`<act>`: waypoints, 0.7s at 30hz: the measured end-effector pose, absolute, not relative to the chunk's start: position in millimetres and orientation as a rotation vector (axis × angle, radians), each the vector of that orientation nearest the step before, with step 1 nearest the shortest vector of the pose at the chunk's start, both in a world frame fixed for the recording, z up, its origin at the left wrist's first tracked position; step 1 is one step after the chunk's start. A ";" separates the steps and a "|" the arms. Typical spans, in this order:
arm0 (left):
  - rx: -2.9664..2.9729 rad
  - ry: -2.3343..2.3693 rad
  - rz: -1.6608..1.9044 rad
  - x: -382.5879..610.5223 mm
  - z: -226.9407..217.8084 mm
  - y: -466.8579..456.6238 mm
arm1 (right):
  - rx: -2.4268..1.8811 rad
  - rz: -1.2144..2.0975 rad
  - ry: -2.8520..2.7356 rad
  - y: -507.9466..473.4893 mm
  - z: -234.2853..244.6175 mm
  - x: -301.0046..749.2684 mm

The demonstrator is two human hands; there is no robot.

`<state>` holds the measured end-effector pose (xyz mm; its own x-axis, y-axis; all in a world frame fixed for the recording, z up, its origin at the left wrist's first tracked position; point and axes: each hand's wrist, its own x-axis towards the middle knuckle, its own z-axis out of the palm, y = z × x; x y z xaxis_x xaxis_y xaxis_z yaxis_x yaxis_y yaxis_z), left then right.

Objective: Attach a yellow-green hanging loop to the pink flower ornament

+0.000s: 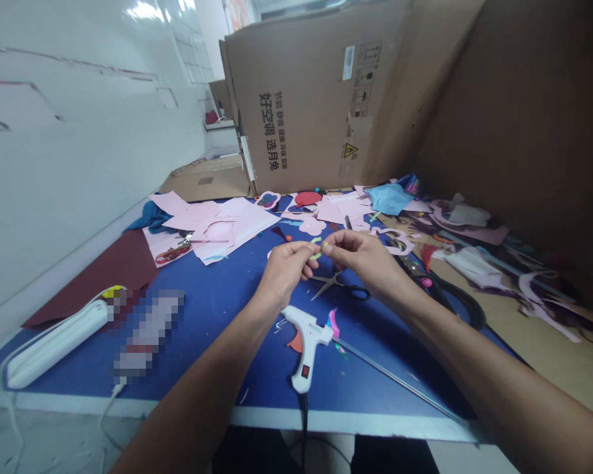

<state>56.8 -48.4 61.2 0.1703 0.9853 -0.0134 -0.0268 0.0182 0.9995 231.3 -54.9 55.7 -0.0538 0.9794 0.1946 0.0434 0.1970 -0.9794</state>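
Note:
A small curved yellow-green strip (317, 241) is pinched between the thumb and fingers of my left hand (287, 268). My right hand (356, 255) is closed in a pinch right beside it, its fingertips at the strip's right side; what sits between those tips is too small to make out. Below my hands, a pair of scissors (332, 282) with dark handles lies with its blades parted. Closer to me rests a white glue gun (306, 342) with a long clear glue stick (395, 380) running out of its back.
Pink paper sheets (237, 227) and cut scraps spread across the back of the blue table (202, 316). A white power strip (59, 345) lies at the left on dark red paper (89, 280). Large cardboard boxes (316, 99) stand behind and at the right.

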 end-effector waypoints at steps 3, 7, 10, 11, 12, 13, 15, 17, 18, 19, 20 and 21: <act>1.272 1.075 1.084 56.5 60.6 -48.2 | -1.044 1.072 -1.336 -54.5 55.3 230.3; 1.315 1.057 1.066 56.7 58.4 -48.5 | -1.007 1.098 -1.284 -54.2 53.3 229.0; 1.354 1.037 1.055 57.0 58.7 -49.8 | -1.005 1.115 -1.239 -54.1 52.0 228.4; 1.366 1.031 1.051 57.0 59.4 -50.5 | -1.008 1.117 -1.226 -54.1 51.7 228.1; 1.376 1.025 1.046 57.1 60.4 -51.4 | -1.008 1.121 -1.216 -54.0 51.6 227.9; 1.383 1.019 1.042 57.1 61.5 -52.3 | -1.005 1.130 -1.208 -54.0 51.4 227.6; 1.389 1.002 1.028 57.0 63.7 -54.0 | -0.994 1.158 -1.192 -53.8 51.2 227.2; 1.382 0.983 1.014 57.0 65.0 -54.9 | -0.982 1.188 -1.173 -53.9 51.2 227.0; 1.373 0.977 1.008 57.1 65.2 -54.9 | -0.978 1.198 -1.168 -54.0 51.2 226.8; 1.360 0.976 1.002 57.1 65.1 -54.7 | -0.978 1.205 -1.167 -54.2 51.3 226.7; 1.343 0.981 1.001 57.3 64.7 -54.1 | -0.980 1.208 -1.170 -54.3 51.3 226.7; 1.323 0.989 1.003 57.4 64.2 -53.5 | -0.982 1.208 -1.174 -54.4 51.3 226.6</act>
